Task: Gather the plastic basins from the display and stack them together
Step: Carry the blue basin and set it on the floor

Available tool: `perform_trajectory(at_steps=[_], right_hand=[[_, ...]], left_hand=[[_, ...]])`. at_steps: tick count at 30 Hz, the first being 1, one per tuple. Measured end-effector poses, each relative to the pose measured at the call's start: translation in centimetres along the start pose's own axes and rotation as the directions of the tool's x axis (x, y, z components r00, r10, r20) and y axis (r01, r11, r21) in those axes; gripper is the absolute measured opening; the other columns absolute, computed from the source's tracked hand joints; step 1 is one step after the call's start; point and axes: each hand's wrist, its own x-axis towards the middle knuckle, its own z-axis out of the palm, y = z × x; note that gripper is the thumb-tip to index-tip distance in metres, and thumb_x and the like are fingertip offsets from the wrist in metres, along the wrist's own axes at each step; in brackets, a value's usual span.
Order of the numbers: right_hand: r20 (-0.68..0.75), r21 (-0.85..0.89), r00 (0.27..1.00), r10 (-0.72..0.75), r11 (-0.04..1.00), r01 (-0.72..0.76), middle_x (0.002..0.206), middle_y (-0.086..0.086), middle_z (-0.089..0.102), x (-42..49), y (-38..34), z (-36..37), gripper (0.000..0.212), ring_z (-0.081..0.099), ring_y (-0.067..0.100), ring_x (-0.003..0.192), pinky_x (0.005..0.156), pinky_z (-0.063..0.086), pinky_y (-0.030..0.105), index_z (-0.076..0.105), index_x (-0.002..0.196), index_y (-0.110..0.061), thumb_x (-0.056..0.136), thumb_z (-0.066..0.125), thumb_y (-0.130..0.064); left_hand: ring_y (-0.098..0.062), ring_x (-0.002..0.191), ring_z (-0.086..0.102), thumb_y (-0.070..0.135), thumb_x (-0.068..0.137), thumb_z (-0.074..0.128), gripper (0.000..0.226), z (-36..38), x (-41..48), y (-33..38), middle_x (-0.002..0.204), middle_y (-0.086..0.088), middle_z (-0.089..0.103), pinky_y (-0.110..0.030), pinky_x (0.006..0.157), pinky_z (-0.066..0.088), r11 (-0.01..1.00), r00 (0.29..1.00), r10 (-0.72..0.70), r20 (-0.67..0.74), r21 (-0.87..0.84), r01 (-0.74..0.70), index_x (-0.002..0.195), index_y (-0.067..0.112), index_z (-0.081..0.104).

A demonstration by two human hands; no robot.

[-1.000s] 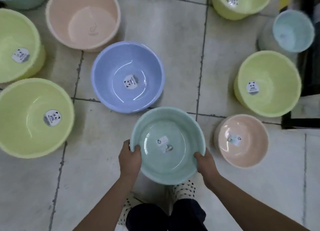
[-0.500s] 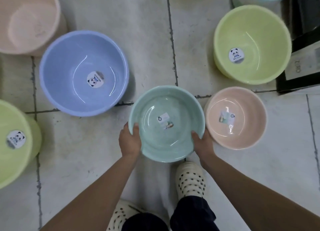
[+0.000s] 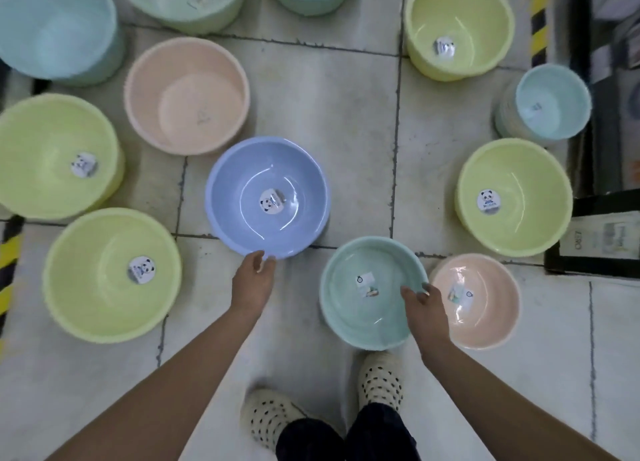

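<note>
left hand off green basin, now at blue basin rim, seemingly touching.

Both bare arms reach forward, the left hand with fingers relaxed, the right hand pinching the teal basin.

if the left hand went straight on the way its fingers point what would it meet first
The near rim of the blue basin, just ahead of the fingertips of the left hand; from above I cannot tell whether they already touch it.
</note>
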Motion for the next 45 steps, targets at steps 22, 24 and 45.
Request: perform_trajectory(at_steps=[22, 24, 45], right_hand=[[0.254, -0.094, 0.966, -0.039, 0.994, 0.064, 0.119, 0.021, 0.065, 13.4, -15.3, 21.0, 0.032, 0.063, 0.043, 0.105, 0.094, 0.052, 0.060, 0.060, 0.106, -0.011, 0.078, 0.073, -0.013], [0.296, -0.118, 0.951, -0.089, 0.985, 0.129, 0.112, 0.017, 0.067, 11.4, -16.1, 20.3, 0.027, 0.063, 0.040, 0.100, 0.092, 0.053, 0.059, 0.063, 0.103, -0.012, 0.079, 0.075, -0.014], [0.619, -0.493, 0.772, -0.145, 0.694, 0.525, 0.114, 0.007, 0.069, -11.5, -17.4, 43.1, 0.042, 0.064, 0.030, 0.109, 0.089, 0.050, 0.037, 0.061, 0.128, -0.019, 0.086, 0.063, -0.012]], left_hand=[[-0.026, 0.079, 0.064, -0.007, 0.076, 0.057, 0.030, -6.9, 22.5, -0.8, 0.089, -0.005, 0.070, -0.034, 0.068, 0.055, 0.916, 0.986, -0.165, 0.000, -0.371, 0.153, 0.096, 0.013, 0.067], [-0.021, 0.074, 0.062, -0.010, 0.082, 0.054, 0.032, -8.6, 20.9, -0.1, 0.084, 0.001, 0.067, -0.028, 0.063, 0.051, 0.913, 0.989, -0.143, -0.038, -0.391, 0.118, 0.092, 0.018, 0.065], [-0.031, 0.094, 0.063, 0.012, 0.092, 0.063, 0.024, -34.7, 10.5, -17.9, 0.102, -0.007, 0.066, -0.037, 0.081, 0.049, 0.780, 0.748, -0.522, -0.410, -0.585, 0.223, 0.115, 0.015, 0.060]])
